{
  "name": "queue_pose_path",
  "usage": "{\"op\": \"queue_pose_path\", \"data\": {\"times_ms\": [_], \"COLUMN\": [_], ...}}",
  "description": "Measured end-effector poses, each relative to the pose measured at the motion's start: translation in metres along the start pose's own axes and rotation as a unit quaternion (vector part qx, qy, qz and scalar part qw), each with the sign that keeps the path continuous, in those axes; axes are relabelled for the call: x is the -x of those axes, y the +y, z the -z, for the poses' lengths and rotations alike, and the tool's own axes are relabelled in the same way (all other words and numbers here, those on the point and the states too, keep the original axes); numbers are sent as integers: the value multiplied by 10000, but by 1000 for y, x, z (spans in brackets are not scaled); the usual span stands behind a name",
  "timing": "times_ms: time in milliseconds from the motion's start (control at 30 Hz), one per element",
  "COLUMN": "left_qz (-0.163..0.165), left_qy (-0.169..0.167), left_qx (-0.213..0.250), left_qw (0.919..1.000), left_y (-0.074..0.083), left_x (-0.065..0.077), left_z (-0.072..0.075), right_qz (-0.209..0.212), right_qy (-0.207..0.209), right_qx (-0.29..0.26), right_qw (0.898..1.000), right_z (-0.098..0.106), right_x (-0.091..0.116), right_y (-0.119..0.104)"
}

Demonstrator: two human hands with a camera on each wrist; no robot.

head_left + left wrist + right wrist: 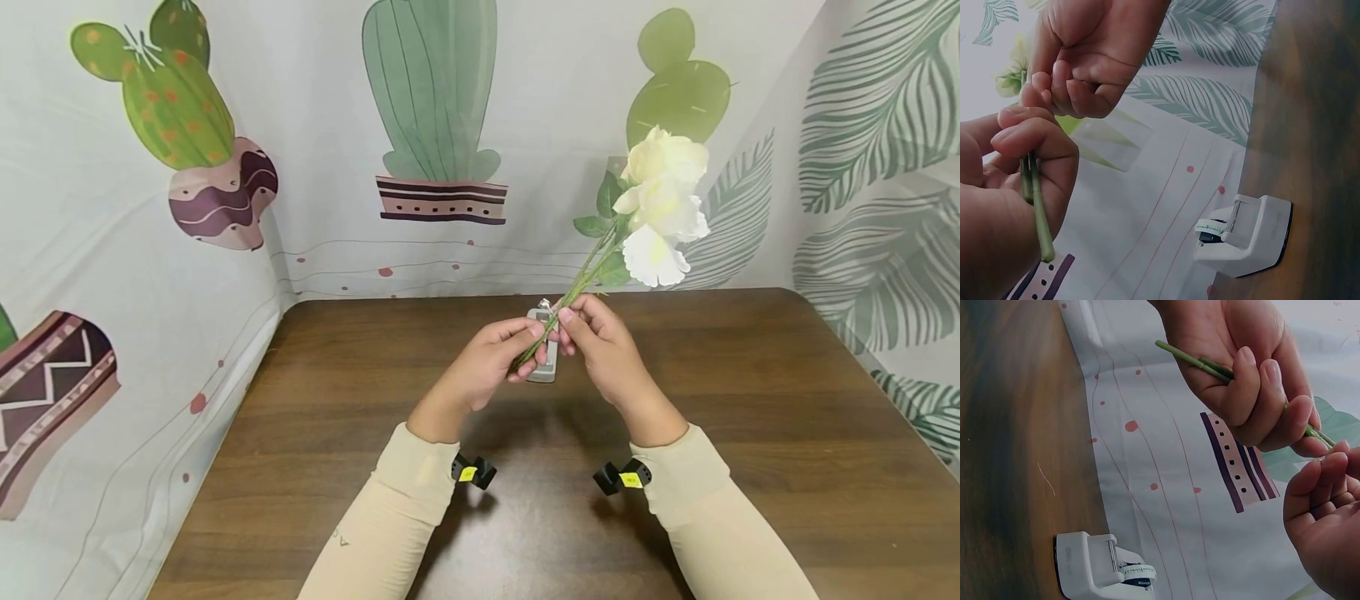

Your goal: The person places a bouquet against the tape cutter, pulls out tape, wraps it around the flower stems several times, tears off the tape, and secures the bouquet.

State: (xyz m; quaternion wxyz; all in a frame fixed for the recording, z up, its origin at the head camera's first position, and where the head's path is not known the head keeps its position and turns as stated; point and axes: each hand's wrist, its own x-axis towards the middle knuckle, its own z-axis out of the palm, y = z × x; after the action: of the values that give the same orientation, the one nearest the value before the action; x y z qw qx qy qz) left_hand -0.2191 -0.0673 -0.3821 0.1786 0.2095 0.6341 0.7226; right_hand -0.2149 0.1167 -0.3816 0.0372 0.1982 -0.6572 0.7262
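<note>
A small bunch of white roses [663, 212] with green leaves leans up to the right in the head view. Its green stems [588, 275] run down between both hands. My left hand [495, 358] grips the lower stems with curled fingers, and the cut ends [1042, 231] stick out below that palm in the left wrist view. Higher up, my right hand [606, 346] pinches the stems between thumb and forefinger; its other fingers are curled. Whether a strip of tape lies under these fingertips cannot be made out. Behind the hands stands a white tape dispenser [546, 367], partly hidden.
The dispenser [1266, 231] holds a roll of tape [1211, 226] and sits near the far edge of the brown wooden table [330, 417]. Beyond that edge hangs a white cloth [322, 192] printed with cacti and leaves. Black wrist cameras [474, 473] are strapped to both sleeves.
</note>
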Motion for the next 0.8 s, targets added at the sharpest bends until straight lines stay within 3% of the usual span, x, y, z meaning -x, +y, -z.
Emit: {"op": "queue_pose_path", "data": {"times_ms": [800], "left_qz": [-112], "left_qy": [635], "left_qx": [5], "left_qw": [9979], "left_y": [0], "left_x": [-1], "left_z": [-2], "right_qz": [-207], "right_qy": [173], "right_qx": [199], "right_qw": [9994], "right_z": [-1], "right_x": [0], "right_y": [1]}}
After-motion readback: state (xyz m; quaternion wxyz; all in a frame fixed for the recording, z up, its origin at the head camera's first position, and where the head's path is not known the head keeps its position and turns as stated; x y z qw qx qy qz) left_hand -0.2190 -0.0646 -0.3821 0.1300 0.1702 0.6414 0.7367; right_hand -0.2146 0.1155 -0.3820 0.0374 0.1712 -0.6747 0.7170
